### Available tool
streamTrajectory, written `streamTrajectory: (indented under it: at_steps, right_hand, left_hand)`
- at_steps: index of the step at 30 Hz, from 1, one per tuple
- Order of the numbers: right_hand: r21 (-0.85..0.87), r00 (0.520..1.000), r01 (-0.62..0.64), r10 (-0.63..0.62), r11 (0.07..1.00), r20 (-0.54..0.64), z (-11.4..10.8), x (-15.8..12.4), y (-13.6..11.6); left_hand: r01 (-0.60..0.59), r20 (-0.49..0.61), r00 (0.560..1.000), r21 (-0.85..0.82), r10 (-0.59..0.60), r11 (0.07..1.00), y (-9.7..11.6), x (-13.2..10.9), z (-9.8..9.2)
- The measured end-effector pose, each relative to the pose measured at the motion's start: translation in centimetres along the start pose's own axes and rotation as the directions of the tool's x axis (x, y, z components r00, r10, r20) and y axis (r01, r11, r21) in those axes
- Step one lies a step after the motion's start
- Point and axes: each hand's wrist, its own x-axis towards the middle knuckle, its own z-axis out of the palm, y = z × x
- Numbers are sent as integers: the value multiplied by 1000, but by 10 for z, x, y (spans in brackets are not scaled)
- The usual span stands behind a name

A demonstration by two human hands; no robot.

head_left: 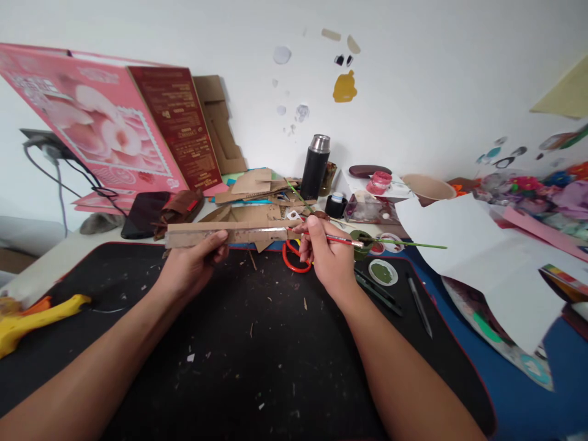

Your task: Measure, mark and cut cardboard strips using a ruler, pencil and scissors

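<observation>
My left hand (193, 260) is closed on a long, flat cardboard strip (229, 234), held level above the black mat (229, 343). My right hand (324, 251) pinches a red-handled paintbrush (337, 239) whose tip points right, toward a small pot of green paint (365, 243). The strip's right end sits just by my right fingers. A thin green stem (413, 244) lies rightward past the brush. Red-handled scissors (296, 258) lie on the mat under my right hand.
A green paint lid (383, 272) and dark pens (419, 303) lie right of my hand. A black flask (315, 166), cardboard scraps (257, 187), a pink box (101, 128), white paper (478, 245) and a yellow glue gun (37, 318) surround the mat.
</observation>
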Motion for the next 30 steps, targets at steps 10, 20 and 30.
streamTrajectory:
  at_steps: [10,20,30]
  right_hand:
    - [-48,1000,-12,13,999,3,0,0,-1]
    - [-41,1000,9,-8,999,11,-1,0,-3]
    - [-56,999,34,-34,998,8,0,0,-3]
  left_hand:
    - [-6,19,1000,22,5,1000,3,-2,2]
    - [-19,39,999,25,18,1000,3,-2,0]
    - [-25,47,999,25,24,999,4,-2,2]
